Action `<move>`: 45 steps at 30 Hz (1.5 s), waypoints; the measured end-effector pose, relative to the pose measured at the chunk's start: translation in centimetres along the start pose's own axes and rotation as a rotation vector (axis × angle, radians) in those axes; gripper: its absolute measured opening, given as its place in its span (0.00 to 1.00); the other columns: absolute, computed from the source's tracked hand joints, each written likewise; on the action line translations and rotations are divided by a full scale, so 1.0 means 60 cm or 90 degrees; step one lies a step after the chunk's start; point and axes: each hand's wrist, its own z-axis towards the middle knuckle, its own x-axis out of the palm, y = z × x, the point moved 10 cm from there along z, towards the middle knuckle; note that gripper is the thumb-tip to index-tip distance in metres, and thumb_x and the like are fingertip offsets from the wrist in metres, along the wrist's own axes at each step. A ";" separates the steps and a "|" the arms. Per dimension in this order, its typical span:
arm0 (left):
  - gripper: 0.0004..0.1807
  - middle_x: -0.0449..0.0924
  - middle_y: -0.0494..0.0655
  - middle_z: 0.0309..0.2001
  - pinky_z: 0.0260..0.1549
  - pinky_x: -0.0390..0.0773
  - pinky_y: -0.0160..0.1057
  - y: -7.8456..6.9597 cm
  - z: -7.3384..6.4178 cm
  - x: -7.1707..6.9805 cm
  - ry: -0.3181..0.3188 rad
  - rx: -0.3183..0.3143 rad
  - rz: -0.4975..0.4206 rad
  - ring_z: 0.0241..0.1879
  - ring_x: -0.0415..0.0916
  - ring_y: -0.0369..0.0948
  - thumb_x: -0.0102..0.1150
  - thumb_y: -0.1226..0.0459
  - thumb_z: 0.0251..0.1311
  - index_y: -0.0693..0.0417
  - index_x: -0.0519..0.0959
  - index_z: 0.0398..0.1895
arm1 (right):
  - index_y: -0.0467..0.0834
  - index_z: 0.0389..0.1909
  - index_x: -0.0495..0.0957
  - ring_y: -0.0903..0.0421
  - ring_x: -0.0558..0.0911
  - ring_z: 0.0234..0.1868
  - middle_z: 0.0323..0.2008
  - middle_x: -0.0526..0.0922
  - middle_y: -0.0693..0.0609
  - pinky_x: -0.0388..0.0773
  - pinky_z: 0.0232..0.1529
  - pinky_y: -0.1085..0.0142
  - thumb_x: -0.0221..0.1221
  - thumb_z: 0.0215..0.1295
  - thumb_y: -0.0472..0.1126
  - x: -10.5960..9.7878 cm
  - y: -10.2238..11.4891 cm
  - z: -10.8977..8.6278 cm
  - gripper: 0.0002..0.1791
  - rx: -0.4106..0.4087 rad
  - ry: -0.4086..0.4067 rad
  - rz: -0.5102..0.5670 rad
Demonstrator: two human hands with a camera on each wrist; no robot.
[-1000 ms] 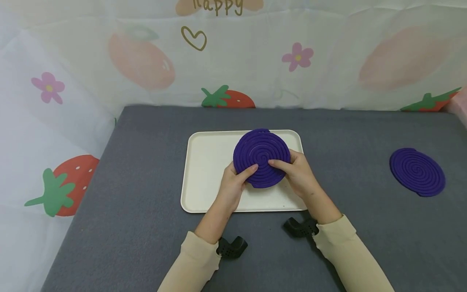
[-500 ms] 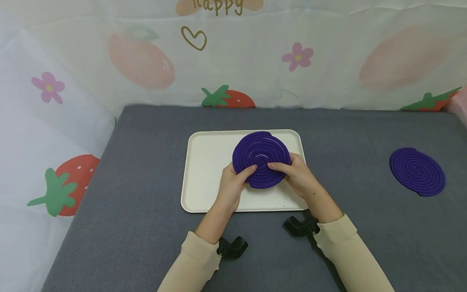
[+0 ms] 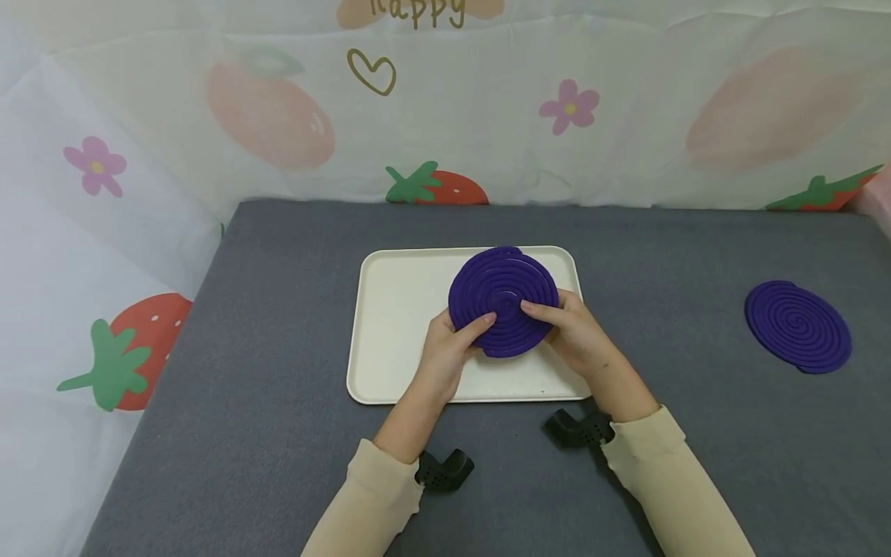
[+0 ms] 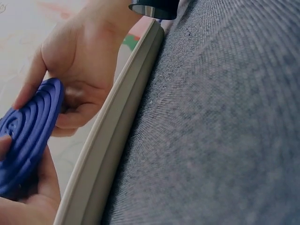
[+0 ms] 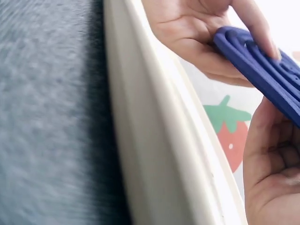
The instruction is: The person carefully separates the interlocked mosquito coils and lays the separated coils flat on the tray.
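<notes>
A purple spiral-patterned round mat, like a coaster or trivet (image 3: pixel 504 282), is held up over a cream tray (image 3: pixel 390 333). My left hand (image 3: pixel 445 348) pinches its lower left edge, thumb on the face and fingers behind. On the right side my right hand (image 3: pixel 574 333) grips it the same way, thumb near the spiral's centre. Both wrist views show the mat (image 4: pixel 35 126) tilted and apart from the tray's rim (image 5: pixel 154 103), with curled fingers beneath it. A second purple spiral mat (image 3: pixel 798 326) lies flat on the grey cloth at the right.
Grey cloth (image 3: pixel 278 309) covers the table. Behind it and at the left hangs a white sheet (image 3: pixel 473 93) printed with fruit and flowers. Something pink (image 3: pixel 875 199) shows at the right edge. Black cameras (image 3: pixel 445 470) are strapped to both wrists.
Both hands dip slightly with the mat, then rise and shift a little right. The right thumb has moved slightly away from the left thumb. The tray and second mat stay put.
</notes>
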 end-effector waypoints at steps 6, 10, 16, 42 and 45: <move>0.19 0.79 0.45 0.40 0.38 0.78 0.33 -0.014 -0.002 0.014 0.046 0.036 -0.055 0.38 0.78 0.36 0.49 0.71 0.64 0.74 0.67 0.56 | 0.44 0.33 0.83 0.60 0.81 0.34 0.33 0.84 0.52 0.77 0.40 0.70 0.46 0.66 0.26 -0.015 0.008 -0.001 0.18 -0.017 -0.020 0.073; 0.16 0.80 0.43 0.35 0.34 0.78 0.32 -0.023 -0.003 0.016 0.055 0.065 -0.092 0.33 0.78 0.35 0.45 0.72 0.64 0.75 0.69 0.51 | 0.43 0.33 0.83 0.60 0.81 0.33 0.32 0.84 0.52 0.77 0.38 0.69 0.44 0.67 0.26 -0.018 0.010 -0.001 0.18 -0.021 -0.022 0.111; 0.12 0.82 0.43 0.32 0.33 0.79 0.33 -0.031 -0.006 0.019 0.078 0.089 -0.135 0.31 0.79 0.35 0.40 0.71 0.65 0.63 0.76 0.42 | 0.43 0.33 0.82 0.60 0.82 0.32 0.32 0.84 0.51 0.78 0.38 0.69 0.42 0.68 0.27 -0.016 0.013 -0.001 0.19 -0.025 -0.010 0.132; 0.22 0.83 0.44 0.37 0.39 0.80 0.36 -0.029 -0.008 0.039 0.162 0.079 -0.134 0.38 0.81 0.37 0.33 0.71 0.68 0.84 0.59 0.58 | 0.41 0.35 0.81 0.59 0.82 0.34 0.34 0.84 0.50 0.77 0.40 0.69 0.40 0.70 0.28 -0.021 0.017 -0.002 0.19 -0.045 0.004 0.176; 0.23 0.83 0.44 0.38 0.39 0.80 0.36 -0.030 -0.009 0.040 0.168 0.083 -0.135 0.38 0.82 0.37 0.32 0.70 0.68 0.84 0.58 0.58 | 0.40 0.35 0.81 0.59 0.82 0.34 0.34 0.84 0.50 0.77 0.40 0.69 0.40 0.70 0.29 -0.021 0.017 -0.003 0.19 -0.043 0.007 0.182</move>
